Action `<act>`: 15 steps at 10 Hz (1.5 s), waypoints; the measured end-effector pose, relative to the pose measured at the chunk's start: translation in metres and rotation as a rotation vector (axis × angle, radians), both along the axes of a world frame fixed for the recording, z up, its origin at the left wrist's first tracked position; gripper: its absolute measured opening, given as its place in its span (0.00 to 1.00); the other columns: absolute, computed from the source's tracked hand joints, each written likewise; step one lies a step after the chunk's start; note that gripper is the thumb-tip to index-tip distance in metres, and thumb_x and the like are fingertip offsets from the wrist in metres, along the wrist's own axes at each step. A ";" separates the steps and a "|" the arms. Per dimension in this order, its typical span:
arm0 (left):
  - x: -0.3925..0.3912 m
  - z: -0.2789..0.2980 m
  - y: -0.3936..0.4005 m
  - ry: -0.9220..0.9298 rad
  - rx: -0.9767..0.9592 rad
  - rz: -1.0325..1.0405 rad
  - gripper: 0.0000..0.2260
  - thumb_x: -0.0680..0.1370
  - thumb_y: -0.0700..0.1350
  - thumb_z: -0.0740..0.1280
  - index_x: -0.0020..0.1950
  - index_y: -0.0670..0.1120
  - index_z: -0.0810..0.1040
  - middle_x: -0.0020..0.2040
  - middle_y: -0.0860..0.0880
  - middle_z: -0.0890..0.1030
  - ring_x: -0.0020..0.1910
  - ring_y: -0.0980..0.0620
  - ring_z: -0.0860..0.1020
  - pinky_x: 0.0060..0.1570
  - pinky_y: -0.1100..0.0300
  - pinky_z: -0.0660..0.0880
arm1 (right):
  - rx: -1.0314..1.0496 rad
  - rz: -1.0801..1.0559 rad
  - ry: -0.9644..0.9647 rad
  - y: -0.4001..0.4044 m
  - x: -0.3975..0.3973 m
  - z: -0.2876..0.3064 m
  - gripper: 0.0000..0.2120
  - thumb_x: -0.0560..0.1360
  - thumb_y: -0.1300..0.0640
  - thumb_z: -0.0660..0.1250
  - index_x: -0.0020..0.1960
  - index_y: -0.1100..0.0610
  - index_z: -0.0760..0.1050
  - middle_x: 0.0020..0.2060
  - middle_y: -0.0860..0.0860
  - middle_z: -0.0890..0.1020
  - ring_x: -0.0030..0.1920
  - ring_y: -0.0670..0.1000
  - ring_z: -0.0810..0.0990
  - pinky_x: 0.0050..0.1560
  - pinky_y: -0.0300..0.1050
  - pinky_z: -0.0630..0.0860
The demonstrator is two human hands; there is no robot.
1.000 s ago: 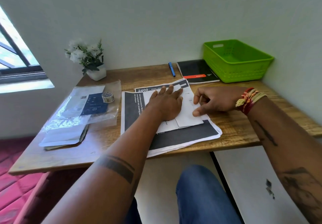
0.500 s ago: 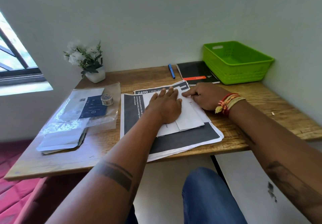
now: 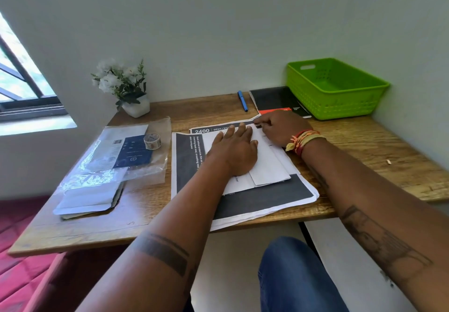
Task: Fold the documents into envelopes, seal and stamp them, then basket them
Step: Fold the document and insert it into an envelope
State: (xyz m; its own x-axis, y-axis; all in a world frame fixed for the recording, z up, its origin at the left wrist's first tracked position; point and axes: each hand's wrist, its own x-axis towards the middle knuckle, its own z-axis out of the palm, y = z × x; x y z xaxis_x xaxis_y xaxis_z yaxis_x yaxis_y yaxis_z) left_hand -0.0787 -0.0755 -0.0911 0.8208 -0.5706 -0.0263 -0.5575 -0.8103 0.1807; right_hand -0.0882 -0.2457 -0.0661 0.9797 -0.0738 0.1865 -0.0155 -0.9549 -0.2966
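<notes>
The envelope (image 3: 268, 166) lies on the printed sheets (image 3: 255, 197) at the desk (image 3: 364, 146) centre, its long axis running away from the person. The left hand (image 3: 237, 150) presses flat on its left part, fingers straight and together. The right hand (image 3: 281, 128) sits at the far end, fingers curled, apparently pinching the top edge; it is nearer the flap. The envelope is white and flat. The basket (image 3: 340, 107) stands well apart, rear right.

White flower pot (image 3: 136, 108), blue pen (image 3: 242, 101), black notebook (image 3: 277, 99), window (image 3: 21, 78), wooden table (image 3: 364, 146)
</notes>
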 end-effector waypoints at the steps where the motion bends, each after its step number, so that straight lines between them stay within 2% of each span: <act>1: 0.002 -0.002 0.001 -0.007 -0.033 0.001 0.26 0.87 0.55 0.46 0.85 0.49 0.49 0.85 0.49 0.48 0.84 0.48 0.44 0.81 0.48 0.44 | 0.101 -0.044 -0.184 -0.004 -0.001 -0.008 0.15 0.82 0.56 0.61 0.65 0.52 0.81 0.61 0.54 0.83 0.56 0.54 0.81 0.59 0.42 0.73; 2: 0.002 -0.002 0.003 -0.021 -0.071 0.006 0.26 0.87 0.52 0.48 0.85 0.48 0.52 0.85 0.48 0.50 0.84 0.48 0.46 0.81 0.48 0.46 | 0.053 -0.015 -0.199 0.002 0.000 -0.008 0.14 0.82 0.55 0.62 0.64 0.54 0.81 0.56 0.56 0.82 0.52 0.54 0.80 0.53 0.41 0.72; 3: 0.000 -0.002 0.002 -0.028 -0.070 0.000 0.25 0.87 0.51 0.48 0.85 0.47 0.52 0.85 0.48 0.51 0.84 0.47 0.47 0.81 0.48 0.46 | 0.011 0.043 -0.105 0.010 0.003 -0.008 0.14 0.82 0.54 0.64 0.64 0.53 0.82 0.56 0.55 0.80 0.54 0.53 0.79 0.52 0.39 0.68; 5: 0.002 -0.002 0.002 -0.028 -0.042 -0.003 0.26 0.87 0.52 0.48 0.85 0.48 0.51 0.85 0.48 0.50 0.84 0.47 0.47 0.81 0.47 0.46 | 0.064 0.018 -0.085 0.011 0.006 -0.005 0.12 0.80 0.54 0.67 0.61 0.55 0.84 0.56 0.55 0.81 0.55 0.55 0.80 0.53 0.38 0.67; 6: 0.002 -0.001 0.001 -0.026 -0.043 -0.006 0.26 0.87 0.52 0.48 0.85 0.48 0.51 0.85 0.47 0.50 0.84 0.46 0.47 0.81 0.46 0.46 | 0.154 -0.002 -0.100 0.007 0.004 -0.005 0.09 0.77 0.52 0.72 0.54 0.54 0.82 0.46 0.50 0.81 0.49 0.52 0.80 0.45 0.39 0.70; 7: 0.000 0.000 0.002 -0.025 -0.046 -0.004 0.25 0.87 0.52 0.48 0.85 0.48 0.52 0.85 0.47 0.50 0.84 0.47 0.47 0.82 0.46 0.46 | 0.204 -0.031 -0.044 0.001 -0.001 -0.001 0.12 0.74 0.50 0.75 0.50 0.54 0.76 0.41 0.47 0.78 0.41 0.48 0.76 0.36 0.38 0.66; 8: -0.001 0.001 0.001 -0.021 -0.038 -0.001 0.26 0.87 0.52 0.48 0.85 0.48 0.51 0.85 0.48 0.50 0.84 0.47 0.46 0.82 0.46 0.46 | 0.175 -0.040 0.041 -0.005 -0.012 0.006 0.16 0.73 0.47 0.76 0.52 0.53 0.74 0.39 0.47 0.76 0.38 0.46 0.73 0.34 0.40 0.65; 11: 0.001 -0.001 0.001 -0.018 -0.041 0.003 0.26 0.87 0.52 0.49 0.85 0.48 0.51 0.85 0.48 0.50 0.84 0.47 0.46 0.82 0.46 0.46 | 0.151 0.011 0.198 -0.013 -0.048 0.016 0.21 0.70 0.41 0.76 0.53 0.51 0.72 0.42 0.49 0.78 0.40 0.48 0.74 0.36 0.44 0.66; 15: 0.000 -0.001 0.001 -0.027 -0.041 0.007 0.25 0.87 0.51 0.48 0.85 0.48 0.52 0.85 0.48 0.50 0.84 0.47 0.47 0.82 0.46 0.46 | 0.141 0.085 0.418 -0.017 -0.077 0.026 0.24 0.67 0.39 0.78 0.54 0.47 0.70 0.46 0.49 0.78 0.44 0.50 0.76 0.41 0.45 0.71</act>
